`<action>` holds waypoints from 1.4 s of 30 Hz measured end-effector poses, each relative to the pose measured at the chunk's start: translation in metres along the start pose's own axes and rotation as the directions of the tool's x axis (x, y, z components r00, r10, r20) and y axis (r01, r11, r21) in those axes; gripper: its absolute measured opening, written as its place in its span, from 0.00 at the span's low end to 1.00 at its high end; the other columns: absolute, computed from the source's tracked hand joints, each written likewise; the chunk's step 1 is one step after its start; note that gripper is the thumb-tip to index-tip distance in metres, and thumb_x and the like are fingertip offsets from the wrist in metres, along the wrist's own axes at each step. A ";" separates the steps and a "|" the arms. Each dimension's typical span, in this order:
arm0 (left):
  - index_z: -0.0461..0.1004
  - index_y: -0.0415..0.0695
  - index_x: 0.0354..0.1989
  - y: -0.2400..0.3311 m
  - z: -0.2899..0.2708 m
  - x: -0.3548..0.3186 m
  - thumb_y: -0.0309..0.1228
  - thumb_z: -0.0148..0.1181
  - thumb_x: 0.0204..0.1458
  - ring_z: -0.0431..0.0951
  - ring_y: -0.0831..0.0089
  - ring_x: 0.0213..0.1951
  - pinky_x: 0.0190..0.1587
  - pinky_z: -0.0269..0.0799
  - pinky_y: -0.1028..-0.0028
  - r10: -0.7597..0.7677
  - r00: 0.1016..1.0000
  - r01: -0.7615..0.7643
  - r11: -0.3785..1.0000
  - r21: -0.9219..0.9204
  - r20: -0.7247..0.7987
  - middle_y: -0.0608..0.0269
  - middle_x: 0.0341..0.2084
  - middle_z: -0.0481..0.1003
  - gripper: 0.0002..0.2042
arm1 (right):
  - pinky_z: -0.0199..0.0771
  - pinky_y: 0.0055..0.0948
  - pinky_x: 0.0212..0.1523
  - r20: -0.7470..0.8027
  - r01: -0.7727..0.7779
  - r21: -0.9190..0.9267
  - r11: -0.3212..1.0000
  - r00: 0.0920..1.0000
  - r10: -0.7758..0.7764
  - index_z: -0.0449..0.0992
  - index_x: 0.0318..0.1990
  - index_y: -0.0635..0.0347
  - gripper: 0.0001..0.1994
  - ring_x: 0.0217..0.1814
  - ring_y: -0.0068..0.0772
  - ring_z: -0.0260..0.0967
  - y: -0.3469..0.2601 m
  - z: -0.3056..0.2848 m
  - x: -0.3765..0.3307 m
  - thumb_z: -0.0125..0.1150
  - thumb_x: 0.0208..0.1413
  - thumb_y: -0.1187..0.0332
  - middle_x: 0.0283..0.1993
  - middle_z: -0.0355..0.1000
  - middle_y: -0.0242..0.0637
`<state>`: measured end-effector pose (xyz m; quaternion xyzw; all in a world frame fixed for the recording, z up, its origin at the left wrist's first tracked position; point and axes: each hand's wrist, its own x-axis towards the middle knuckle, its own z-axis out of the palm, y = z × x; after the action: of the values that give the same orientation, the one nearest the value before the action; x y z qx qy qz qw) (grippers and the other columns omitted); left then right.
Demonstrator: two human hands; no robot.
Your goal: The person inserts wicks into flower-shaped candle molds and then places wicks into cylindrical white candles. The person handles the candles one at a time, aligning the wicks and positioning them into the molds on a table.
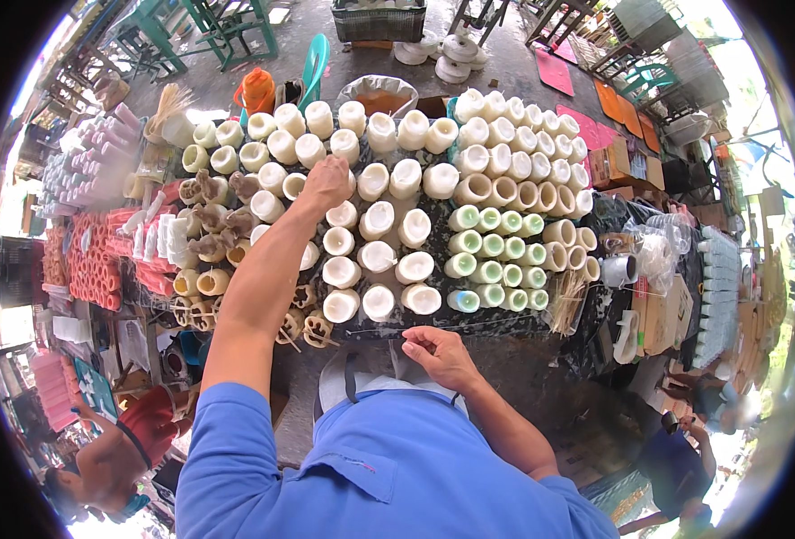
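Note:
Rows of cream pillar candles [378,256] stand on the dark table [451,331] before me. My left hand [330,184] reaches over them with its fingers closed, next to a candle [344,144] in the far rows; what the fingertips hold is hidden. My right hand [445,359] is at the near table edge, thumb and fingers drawn together. A thin white strand, like wick, lies along the edge by its fingertips; whether they grip it is unclear. Shorter green-topped candles [490,244] stand right of the cream ones.
Hollow cream cylinders [525,196] and bundled sticks [568,305] are at the right. Brown flower-like pieces [209,218] and pink cylinders [92,260] crowd the left. Beyond the table are a lined bin [379,93] and a green chair [315,67]. Other people work behind at both sides.

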<state>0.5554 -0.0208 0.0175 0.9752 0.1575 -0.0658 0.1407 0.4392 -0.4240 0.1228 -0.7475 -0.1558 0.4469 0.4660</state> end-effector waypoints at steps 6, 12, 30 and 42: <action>0.78 0.35 0.54 0.005 -0.096 -0.028 0.29 0.61 0.52 0.80 0.41 0.53 0.59 0.76 0.49 0.068 0.972 -0.093 0.991 -0.098 -0.227 0.37 0.48 0.81 0.20 | 0.77 0.25 0.42 -0.074 0.003 0.034 0.999 0.997 0.000 0.83 0.54 0.68 0.16 0.37 0.17 0.73 -0.002 0.019 0.014 0.68 0.69 0.64 0.38 0.82 0.30; 0.78 0.36 0.56 0.042 -0.135 -0.118 0.27 0.69 0.45 0.81 0.45 0.52 0.57 0.77 0.53 0.209 0.977 -0.197 0.798 -0.569 -0.044 0.41 0.48 0.80 0.25 | 0.78 0.32 0.41 -0.268 0.371 -0.408 0.834 0.825 -0.498 0.72 0.67 0.65 0.32 0.36 0.31 0.73 -0.044 0.019 0.063 0.76 0.56 0.68 0.47 0.77 0.39; 0.77 0.42 0.68 0.090 0.026 -0.194 0.42 0.79 0.55 0.79 0.70 0.40 0.43 0.79 0.66 -0.160 0.986 0.044 0.491 -0.870 -0.040 0.58 0.38 0.77 0.33 | 0.81 0.23 0.37 -0.044 0.029 0.479 0.877 0.999 -0.008 0.72 0.74 0.58 0.28 0.34 0.18 0.75 -0.021 -0.006 0.137 0.65 0.72 0.55 0.39 0.82 0.30; 0.81 0.42 0.64 0.108 0.061 -0.194 0.32 0.61 0.72 0.78 0.81 0.35 0.36 0.79 0.77 -0.305 0.952 -0.072 -0.143 -0.987 -0.025 0.63 0.47 0.71 0.16 | 0.78 0.28 0.29 -0.439 0.141 0.134 0.981 0.896 -0.068 0.86 0.49 0.65 0.14 0.27 0.23 0.77 -0.004 0.012 0.152 0.61 0.75 0.62 0.30 0.82 0.33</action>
<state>0.4030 -0.1926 0.0205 0.5148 0.2565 0.1855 0.7967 0.5137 -0.3162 0.0450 -0.7780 -0.0517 0.2554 0.5717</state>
